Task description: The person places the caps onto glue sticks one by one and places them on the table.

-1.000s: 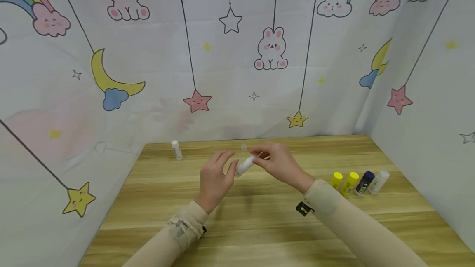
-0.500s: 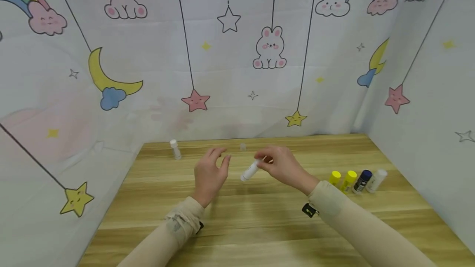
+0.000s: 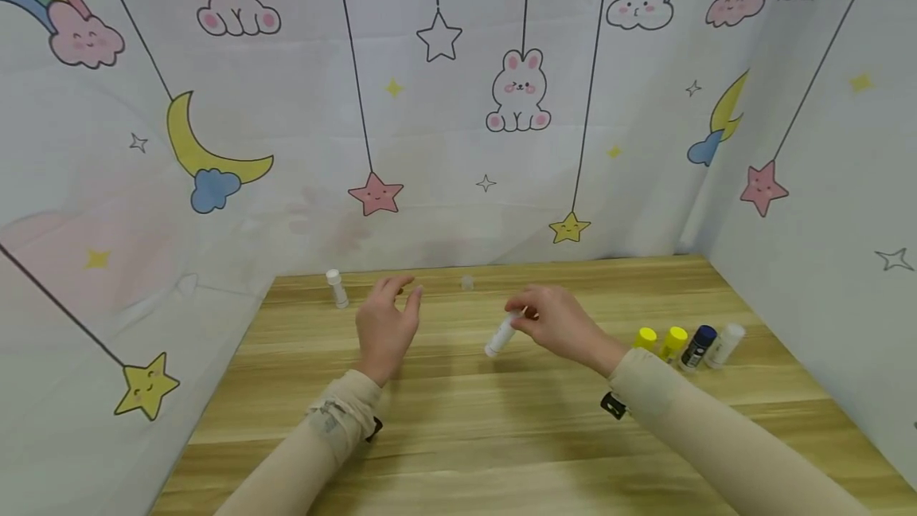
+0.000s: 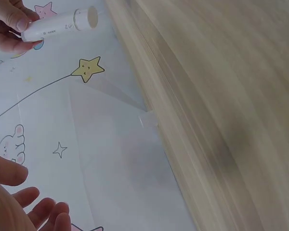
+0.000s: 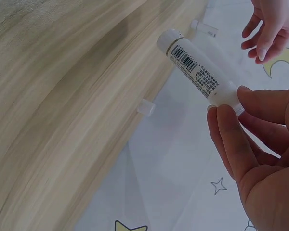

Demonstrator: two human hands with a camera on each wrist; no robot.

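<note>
A white glue stick hangs tilted over the table, its top end pinched between the thumb and fingers of my right hand. In the right wrist view, a barcode and small print show on the glue stick. My left hand is apart from it, above the table to the left, with its fingers loosely bent and nothing in them. A small translucent cap lies near the table's back edge, between and beyond the hands. At the back left stands a slim white-capped tube.
On the right side of the wooden table is a row: two yellow-capped sticks, a dark blue-capped stick and a white stick. A printed cloth encloses the back and sides.
My left hand has come off the glue stick and moved left. The right hand has carried the glue stick slightly right and nearer, tilting it more upright.
</note>
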